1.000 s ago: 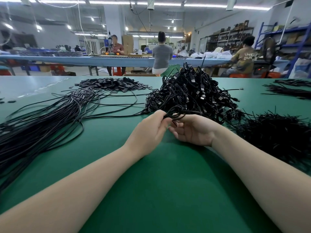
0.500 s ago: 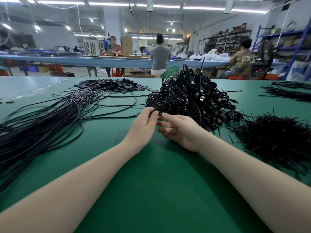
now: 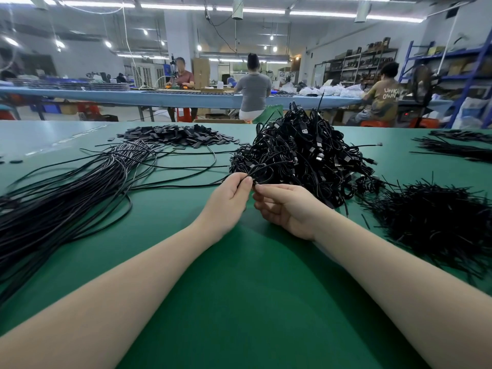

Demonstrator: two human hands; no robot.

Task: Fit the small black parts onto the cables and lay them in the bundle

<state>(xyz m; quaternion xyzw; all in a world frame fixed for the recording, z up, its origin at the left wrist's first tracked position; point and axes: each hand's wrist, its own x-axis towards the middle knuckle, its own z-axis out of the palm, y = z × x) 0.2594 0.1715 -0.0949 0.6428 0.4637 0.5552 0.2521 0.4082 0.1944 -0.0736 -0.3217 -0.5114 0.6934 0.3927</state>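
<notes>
Bright ceiling strip lights, wide-angle edge distortion

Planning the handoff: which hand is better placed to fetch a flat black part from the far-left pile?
Left, probably. The pile of flat parts lies far left, on the left hand's side. The right hand sits by the tangled cable heap and would have to cross over.

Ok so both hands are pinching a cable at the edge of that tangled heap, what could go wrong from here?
1. The cable pinched by the left hand and right hand loops back into the tangled heap; pulling may drag neighbours along or snag.
2. A tug could tip the tall heap toward the pile of thin black pieces, mixing them.
3. Everything is black, so a small part could be lost against the cables.
</notes>
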